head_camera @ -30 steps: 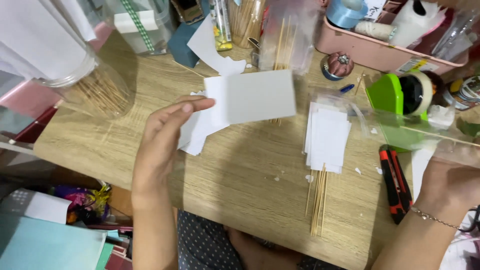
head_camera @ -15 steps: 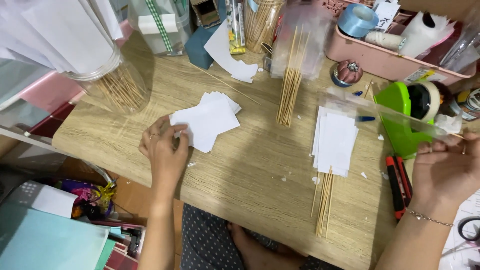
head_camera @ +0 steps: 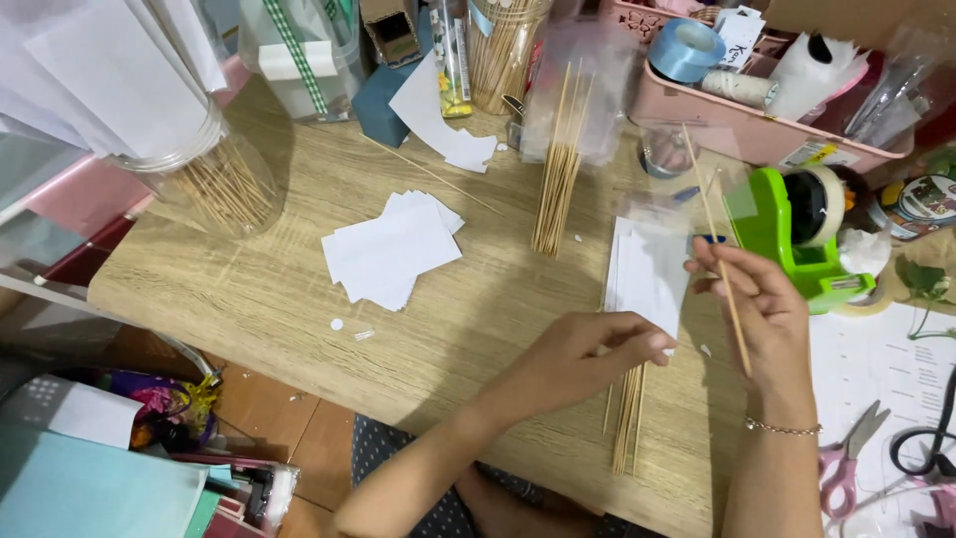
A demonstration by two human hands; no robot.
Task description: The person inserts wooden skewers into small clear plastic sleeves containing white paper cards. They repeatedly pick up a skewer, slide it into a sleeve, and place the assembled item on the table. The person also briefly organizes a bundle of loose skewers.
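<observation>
Right now the right hand (head_camera: 767,319) has its fingers pinched around a thin wooden stick (head_camera: 719,249), held upright and slightly tilted above the worktop (head_camera: 299,299). Just beside it, the left hand (head_camera: 588,354) reaches with loose, released fingers, fingertips touching the lower edge of a small stack of white paper slips (head_camera: 647,274). More sticks (head_camera: 627,418) lie below that hand.

A loose heap of white paper cards (head_camera: 391,249) lies mid-table, a bundle of skewers (head_camera: 558,174) in clear wrap toward the far edge, a green tape dispenser (head_camera: 802,234) at the right edge, and a pink tray (head_camera: 747,125) in the far right corner.
</observation>
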